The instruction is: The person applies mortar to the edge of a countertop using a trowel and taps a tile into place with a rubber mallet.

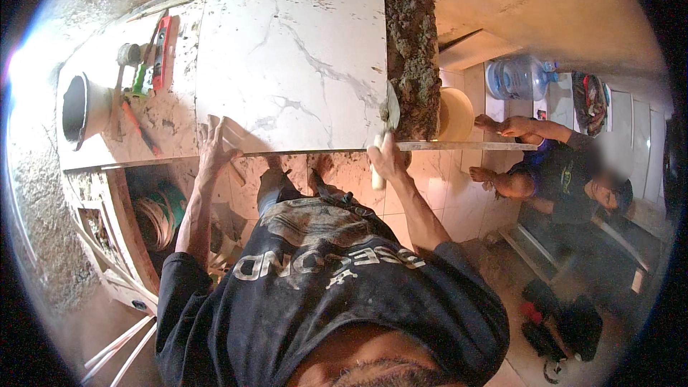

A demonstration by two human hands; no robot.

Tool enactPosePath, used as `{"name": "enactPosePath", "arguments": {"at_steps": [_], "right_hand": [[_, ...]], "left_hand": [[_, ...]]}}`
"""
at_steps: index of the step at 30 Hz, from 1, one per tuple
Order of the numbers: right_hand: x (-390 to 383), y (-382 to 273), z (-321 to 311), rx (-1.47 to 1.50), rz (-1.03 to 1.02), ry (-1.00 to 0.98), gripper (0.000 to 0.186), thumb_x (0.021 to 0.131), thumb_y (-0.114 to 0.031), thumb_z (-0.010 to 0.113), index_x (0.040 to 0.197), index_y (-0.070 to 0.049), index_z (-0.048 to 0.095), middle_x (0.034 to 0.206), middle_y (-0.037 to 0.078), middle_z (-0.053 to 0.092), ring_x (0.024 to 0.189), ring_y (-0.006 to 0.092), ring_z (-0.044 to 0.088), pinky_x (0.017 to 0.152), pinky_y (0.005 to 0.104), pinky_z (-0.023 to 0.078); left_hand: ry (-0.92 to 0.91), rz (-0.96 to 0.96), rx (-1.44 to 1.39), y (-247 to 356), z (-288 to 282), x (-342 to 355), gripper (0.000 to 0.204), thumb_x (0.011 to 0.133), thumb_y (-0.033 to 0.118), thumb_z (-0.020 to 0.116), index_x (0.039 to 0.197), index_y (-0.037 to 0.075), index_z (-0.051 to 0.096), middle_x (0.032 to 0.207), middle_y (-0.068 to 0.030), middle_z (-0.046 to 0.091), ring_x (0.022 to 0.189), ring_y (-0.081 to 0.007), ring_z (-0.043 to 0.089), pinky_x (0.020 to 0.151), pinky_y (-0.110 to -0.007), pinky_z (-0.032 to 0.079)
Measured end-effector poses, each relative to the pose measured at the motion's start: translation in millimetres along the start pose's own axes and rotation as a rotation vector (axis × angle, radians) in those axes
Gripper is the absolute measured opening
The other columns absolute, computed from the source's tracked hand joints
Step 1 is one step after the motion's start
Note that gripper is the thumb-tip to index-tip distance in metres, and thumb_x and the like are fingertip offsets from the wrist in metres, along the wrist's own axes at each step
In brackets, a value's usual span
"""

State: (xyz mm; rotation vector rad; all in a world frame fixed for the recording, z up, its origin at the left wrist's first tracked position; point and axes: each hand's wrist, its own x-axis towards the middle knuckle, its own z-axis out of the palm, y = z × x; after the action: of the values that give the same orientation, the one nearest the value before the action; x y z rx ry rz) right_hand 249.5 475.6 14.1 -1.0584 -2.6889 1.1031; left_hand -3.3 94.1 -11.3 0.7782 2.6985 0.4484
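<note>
A large white marbled tile lies on the counter before me, smeared with mortar in places. My left hand rests at its front edge near the left end, fingers spread and holding nothing. At the tile's right front corner my right hand is closed round the handle of a trowel. The trowel's blade stands against the tile's right edge. Rough dark mortar covers the counter strip beside that edge.
Left on the counter are a red spirit level, a green-handled tool, a red-handled tool and a round container. A straight strip juts right along the front edge. Beyond are a yellowish bucket, a water bottle and a seated person.
</note>
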Motion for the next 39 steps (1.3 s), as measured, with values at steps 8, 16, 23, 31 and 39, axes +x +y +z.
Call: {"name": "enactPosePath", "arguments": {"at_steps": [8, 16, 23, 31, 39], "right_hand": [[27.6, -20.5, -82.9, 0.768, 0.271, -0.158, 0.053, 0.083, -0.032, 0.065, 0.121, -0.003, 0.042, 0.079, 0.008, 0.053, 0.052, 0.0150, 0.055, 0.043, 0.0309, 0.047], [-59.7, 37.2, -106.9, 0.465, 0.326, -0.066, 0.055, 0.088, -0.035, 0.059, 0.130, -0.004, 0.041, 0.081, 0.007, 0.057, 0.065, 0.0159, 0.056, 0.058, 0.0306, 0.048], [-49.1, 56.6, -92.7, 0.720, 0.426, -0.270, 0.043, 0.098, -0.045, 0.042, 0.106, -0.004, 0.051, 0.062, 0.002, 0.048, 0.045, 0.0114, 0.047, 0.039, 0.0261, 0.041], [-27.1, 81.0, -78.2, 0.715, 0.512, -0.405, 0.046, 0.097, -0.051, 0.038, 0.091, -0.007, 0.051, 0.054, 0.004, 0.048, 0.037, 0.0144, 0.046, 0.033, 0.0292, 0.039], [76.2, 49.2, -73.4, 0.755, 0.485, -0.441, 0.047, 0.094, -0.055, 0.042, 0.092, -0.009, 0.050, 0.054, 0.003, 0.049, 0.035, 0.0154, 0.046, 0.031, 0.0318, 0.040]], "left_hand": [[-0.035, -0.029, -0.127, 21.3, -18.5, -6.7, 0.106, 0.057, 0.023, 0.085, 0.146, 0.018, 0.028, 0.153, -0.0226, 0.016, 0.137, -0.0490, 0.017, 0.110, -0.053, 0.028], [-0.058, -0.056, -0.055, 22.7, -15.4, -5.6, 0.104, 0.061, 0.022, 0.084, 0.147, 0.018, 0.026, 0.154, -0.0199, 0.013, 0.139, -0.0471, 0.015, 0.111, -0.052, 0.026], [-0.098, -0.085, -0.107, 16.3, -16.0, -2.9, 0.105, 0.060, 0.021, 0.084, 0.147, 0.018, 0.025, 0.155, -0.0190, 0.012, 0.139, -0.0470, 0.011, 0.112, -0.052, 0.024], [-0.087, -0.089, -0.043, 16.7, -11.4, -6.4, 0.108, 0.058, 0.026, 0.084, 0.148, 0.020, 0.024, 0.155, -0.0178, 0.012, 0.139, -0.0470, 0.012, 0.113, -0.053, 0.022], [-0.087, -0.061, -0.031, 16.2, -13.4, -1.8, 0.106, 0.060, 0.025, 0.084, 0.148, 0.019, 0.025, 0.155, -0.0174, 0.011, 0.140, -0.0458, 0.010, 0.113, -0.053, 0.022]]}}
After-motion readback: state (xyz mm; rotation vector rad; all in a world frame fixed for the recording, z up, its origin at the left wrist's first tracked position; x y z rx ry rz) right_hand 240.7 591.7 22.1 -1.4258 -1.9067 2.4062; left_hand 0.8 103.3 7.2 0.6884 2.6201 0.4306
